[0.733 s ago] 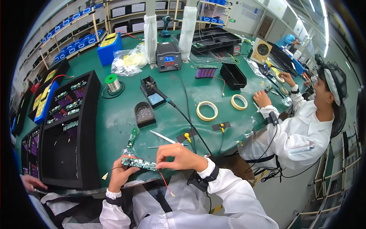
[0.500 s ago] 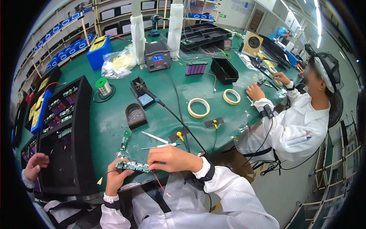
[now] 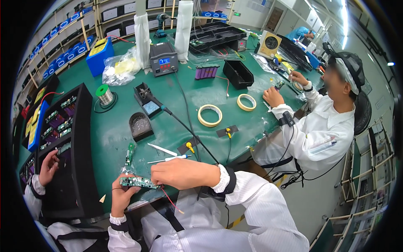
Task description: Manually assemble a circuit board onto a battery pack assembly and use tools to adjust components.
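One circuit board point(image 3: 138, 182), between both hands point(image 3: 180, 173)

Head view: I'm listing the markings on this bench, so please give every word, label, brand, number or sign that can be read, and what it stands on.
Soldering station: lit digits show on its blue display; I won't copy them out.
Circuit board in the left hand: any print is too small to read.
Green sign at the back: too small to read.
Small grey box with a red display: too small to read.
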Demonstrator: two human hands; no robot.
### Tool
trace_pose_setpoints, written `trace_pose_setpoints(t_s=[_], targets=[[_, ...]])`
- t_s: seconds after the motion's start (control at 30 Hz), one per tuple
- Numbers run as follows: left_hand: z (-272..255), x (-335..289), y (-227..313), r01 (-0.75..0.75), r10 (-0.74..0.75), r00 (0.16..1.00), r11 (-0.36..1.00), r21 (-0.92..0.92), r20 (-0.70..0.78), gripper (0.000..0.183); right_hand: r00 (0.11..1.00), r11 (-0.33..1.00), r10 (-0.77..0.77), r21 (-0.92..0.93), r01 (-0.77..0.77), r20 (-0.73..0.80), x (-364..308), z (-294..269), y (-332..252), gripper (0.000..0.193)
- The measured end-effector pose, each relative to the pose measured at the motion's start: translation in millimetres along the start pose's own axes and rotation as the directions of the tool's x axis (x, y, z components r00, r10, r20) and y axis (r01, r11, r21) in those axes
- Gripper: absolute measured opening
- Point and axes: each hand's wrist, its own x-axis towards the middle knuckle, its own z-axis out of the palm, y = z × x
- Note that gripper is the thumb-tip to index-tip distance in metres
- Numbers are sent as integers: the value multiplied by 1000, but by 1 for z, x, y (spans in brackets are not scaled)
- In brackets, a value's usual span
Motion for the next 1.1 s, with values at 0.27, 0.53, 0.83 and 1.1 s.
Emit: trace_pose_setpoints(t_s=[0.27,0.53,0.83,1.1], targets=[[8,-1,-4,-98,106,989,992,78,-106,37,960,886,274,-403,-232,49,12,-10,-28,19],[10,-9,1,-219,303,944,872,438,-132,34,924,776,359,-592,-219,129,37,-10,-46,11],[9,-9,11,-234,320,941,852,468,-111,36,888,751,226,-652,104,401,53,-24,-52,20],[7,-5,6,-252,297,949,914,318,-103,35,837,751,159,-615,241,523,63,-32,-51,15]])
